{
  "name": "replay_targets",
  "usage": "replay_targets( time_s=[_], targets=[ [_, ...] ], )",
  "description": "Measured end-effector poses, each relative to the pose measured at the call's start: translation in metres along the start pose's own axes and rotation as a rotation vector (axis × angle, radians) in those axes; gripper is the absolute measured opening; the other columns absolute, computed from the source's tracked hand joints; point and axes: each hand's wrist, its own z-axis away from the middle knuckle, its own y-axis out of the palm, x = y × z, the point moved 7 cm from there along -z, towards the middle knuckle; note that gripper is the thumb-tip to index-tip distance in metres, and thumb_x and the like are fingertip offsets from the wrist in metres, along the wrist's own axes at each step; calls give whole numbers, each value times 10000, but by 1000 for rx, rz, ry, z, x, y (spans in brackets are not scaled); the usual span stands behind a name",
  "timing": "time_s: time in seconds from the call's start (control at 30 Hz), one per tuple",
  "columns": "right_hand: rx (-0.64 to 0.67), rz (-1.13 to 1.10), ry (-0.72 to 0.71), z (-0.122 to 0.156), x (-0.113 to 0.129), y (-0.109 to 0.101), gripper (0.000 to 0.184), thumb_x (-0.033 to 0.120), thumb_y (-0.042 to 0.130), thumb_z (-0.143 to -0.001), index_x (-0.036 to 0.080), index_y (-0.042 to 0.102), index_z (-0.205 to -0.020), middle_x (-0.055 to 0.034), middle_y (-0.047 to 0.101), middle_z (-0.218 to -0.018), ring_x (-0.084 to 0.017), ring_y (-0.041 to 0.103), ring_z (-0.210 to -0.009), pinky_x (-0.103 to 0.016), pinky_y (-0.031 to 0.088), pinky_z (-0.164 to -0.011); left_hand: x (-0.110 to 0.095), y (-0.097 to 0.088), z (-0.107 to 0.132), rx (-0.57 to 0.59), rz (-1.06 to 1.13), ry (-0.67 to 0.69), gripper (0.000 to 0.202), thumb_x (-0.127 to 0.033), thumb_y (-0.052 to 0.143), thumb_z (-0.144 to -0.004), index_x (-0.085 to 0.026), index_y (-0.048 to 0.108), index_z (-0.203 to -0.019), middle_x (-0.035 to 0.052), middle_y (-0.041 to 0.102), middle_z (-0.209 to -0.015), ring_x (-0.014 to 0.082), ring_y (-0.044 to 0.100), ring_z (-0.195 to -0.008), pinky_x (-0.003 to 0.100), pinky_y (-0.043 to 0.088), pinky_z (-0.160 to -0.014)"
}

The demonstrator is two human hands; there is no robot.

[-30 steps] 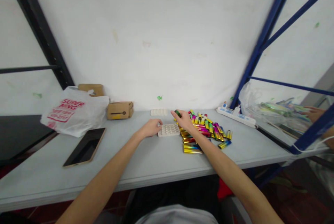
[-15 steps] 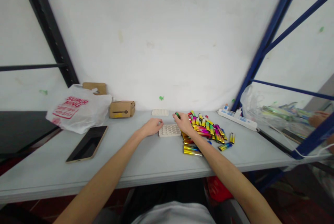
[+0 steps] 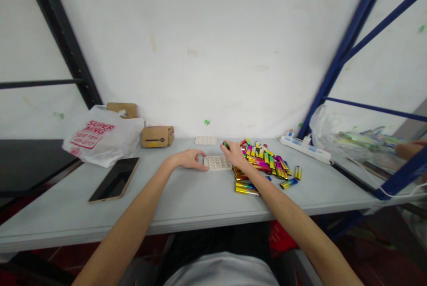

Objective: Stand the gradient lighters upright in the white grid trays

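One green lighter (image 3: 226,145) pinched in right hand (image 3: 235,155), over far right corner of tray (image 3: 216,163); left hand (image 3: 188,159) curled against tray left edge, grip unclear; tray slots look empty; pile of lighters (image 3: 263,161) unsorted on bench (image 3: 200,197), just right.

The left hand (image 3: 188,159) steadies the white tray (image 3: 218,163); the right hand (image 3: 235,155), just beside the tray, pinches a green lighter (image 3: 226,145).
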Motion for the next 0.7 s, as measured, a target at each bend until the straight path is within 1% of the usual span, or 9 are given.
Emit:
replay_targets(
  time_s=[0.07,0.17,0.2,0.27,0.37,0.43,0.5,0.6,0.7],
  targets=[
    [-6,3,-11,-1,1,-2,318,364,428,-968,198,510,-710,38,459,-608,-132,423,-595,-255,274,-607,-4,2,-2,-4,-41,30,815,-684,767,-583,-192,624,-1217,-9,631,-787,170,577,-685,238,384,-598],
    [-6,-23,-35,-1,4,-3,340,458,410,-1004,199,542,-828,34,494,-660,-145,453,-633,-257,302,-633,-9,4,-5,-7,-78,79,829,-687,797,-546,-203,614,-1193,-25,595,-758,165,552,-662,240,362,-584],
    [11,-34,-50,-1,5,-1,334,472,412,-1009,198,549,-874,29,515,-693,-149,470,-654,-258,319,-648,-9,5,-5,-9,-80,89,831,-688,801,-542,-203,614,-1190,-29,586,-753,163,544,-655,240,356,-579],
    [60,-41,-91,-1,6,5,313,449,407,-1022,191,557,-927,6,557,-772,-157,506,-711,-264,359,-695,-7,5,-2,-30,-78,105,826,-694,794,-554,-201,620,-1192,-33,577,-747,157,531,-642,241,342,-573],
    [109,-21,-160,0,8,15,342,403,377,-1041,172,590,-906,-44,579,-894,-165,545,-833,-277,401,-801,-4,4,5,-122,-67,124,800,-721,760,-600,-210,640,-1204,-35,573,-732,156,523,-638,244,319,-573],
    [102,-7,-177,0,9,17,380,415,382,-1043,166,612,-871,-59,579,-933,-164,555,-870,-280,406,-834,-2,5,8,-170,-67,124,793,-741,743,-614,-214,659,-1200,-28,584,-741,160,529,-647,247,310,-575],
    [102,0,-179,0,12,17,400,434,394,-1040,167,621,-848,-44,591,-868,-158,557,-807,-271,403,-788,-1,6,10,-191,-79,121,800,-758,741,-605,-211,679,-1186,-17,601,-765,166,539,-663,249,311,-580],
    [107,-5,-164,-1,18,14,409,455,411,-1034,170,620,-826,-8,600,-707,-145,530,-653,-259,364,-666,0,7,10,-192,-81,111,828,-771,733,-606,-195,685,-1200,-9,618,-781,171,554,-674,251,324,-586],
    [90,-7,-157,-1,21,14,400,456,455,-1019,165,629,-808,-21,643,-701,-147,544,-633,-257,350,-635,1,8,10,-184,-56,113,847,-766,731,-618,-195,670,-1240,-18,622,-769,167,556,-659,251,334,-584]
  ],
)
